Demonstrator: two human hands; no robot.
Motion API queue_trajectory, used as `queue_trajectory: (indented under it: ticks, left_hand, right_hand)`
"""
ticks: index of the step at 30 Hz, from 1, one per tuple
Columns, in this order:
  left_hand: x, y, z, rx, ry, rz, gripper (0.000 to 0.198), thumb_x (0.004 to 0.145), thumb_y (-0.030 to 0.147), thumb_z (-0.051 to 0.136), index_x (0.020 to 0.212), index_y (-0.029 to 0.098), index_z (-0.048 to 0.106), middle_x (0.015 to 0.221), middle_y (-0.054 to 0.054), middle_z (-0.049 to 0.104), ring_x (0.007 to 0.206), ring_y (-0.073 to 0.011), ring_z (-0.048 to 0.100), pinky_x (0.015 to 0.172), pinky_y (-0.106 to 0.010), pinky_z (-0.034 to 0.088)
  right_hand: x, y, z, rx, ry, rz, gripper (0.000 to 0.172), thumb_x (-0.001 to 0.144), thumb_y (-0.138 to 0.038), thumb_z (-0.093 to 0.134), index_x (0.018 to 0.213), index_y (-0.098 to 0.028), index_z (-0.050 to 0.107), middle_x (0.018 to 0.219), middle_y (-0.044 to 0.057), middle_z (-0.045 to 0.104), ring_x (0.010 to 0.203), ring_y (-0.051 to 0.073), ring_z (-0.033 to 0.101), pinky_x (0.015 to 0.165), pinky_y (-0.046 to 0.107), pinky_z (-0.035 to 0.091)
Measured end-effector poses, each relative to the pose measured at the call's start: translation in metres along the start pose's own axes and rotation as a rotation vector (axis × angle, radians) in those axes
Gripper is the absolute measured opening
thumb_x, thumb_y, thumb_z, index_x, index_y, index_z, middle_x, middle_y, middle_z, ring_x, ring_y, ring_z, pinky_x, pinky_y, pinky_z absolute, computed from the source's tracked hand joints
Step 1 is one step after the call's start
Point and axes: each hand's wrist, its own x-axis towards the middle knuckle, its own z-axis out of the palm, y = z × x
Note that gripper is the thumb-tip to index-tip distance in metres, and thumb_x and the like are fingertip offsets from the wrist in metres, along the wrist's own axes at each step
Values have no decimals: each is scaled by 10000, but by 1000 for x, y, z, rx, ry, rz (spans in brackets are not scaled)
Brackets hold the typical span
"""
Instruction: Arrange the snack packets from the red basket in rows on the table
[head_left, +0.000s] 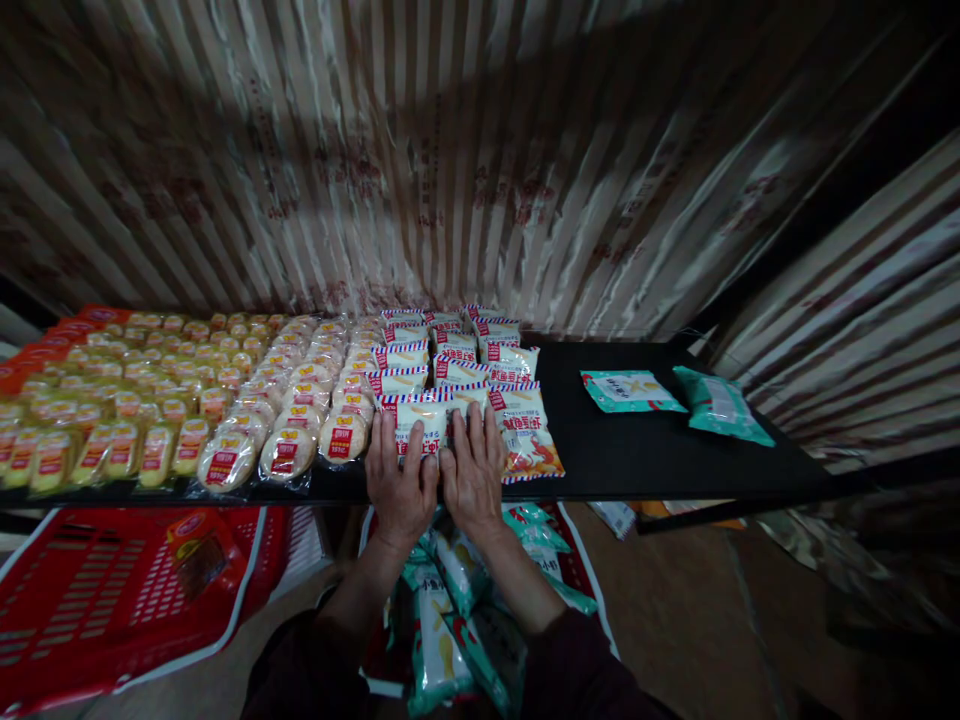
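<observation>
Both hands lie flat, fingers stretched out, on snack packets at the front edge of a black shelf. My left hand rests on a white packet with red and blue striped edges. My right hand lies beside it, its fingers touching that packet and the neighbouring striped packet. More striped packets run in rows behind them towards the wall.
Rows of round rice-cracker packets and small yellow packets fill the shelf's left. Two teal packets lie at the right. Below are a red basket holding one packet and a basket of teal packets.
</observation>
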Motion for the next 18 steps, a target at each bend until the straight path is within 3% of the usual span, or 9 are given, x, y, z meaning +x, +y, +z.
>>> queue_trajectory:
  ticks: [7, 13, 18]
  left_hand:
    - [4, -1, -1, 3, -62, -33, 418, 876, 276, 506, 1283, 190, 547, 1506, -134, 327, 1420, -307, 219, 1105, -504, 284]
    - [3, 1, -4, 47, -34, 0, 467, 854, 273, 544, 1312, 186, 519, 1545, -137, 232, 1427, -328, 183, 1102, -519, 277]
    - [1, 1, -6, 87, -43, 12, 443, 861, 271, 543, 1300, 205, 531, 1538, -122, 260, 1429, -319, 182, 1103, -506, 281]
  right_hand:
    - [2, -1, 3, -29, -41, 26, 586, 957, -299, 365, 1498, -201, 161, 1566, 120, 184, 1454, 280, 72, 1116, 513, 212]
    - [2, -5, 0, -28, -43, 62, 569, 964, -305, 339, 1497, -214, 163, 1570, 125, 163, 1456, 286, 40, 1112, 539, 186]
    - [3, -9, -3, -48, -78, 110, 570, 964, -313, 316, 1497, -184, 159, 1571, 133, 154, 1455, 282, 25, 1111, 535, 178]
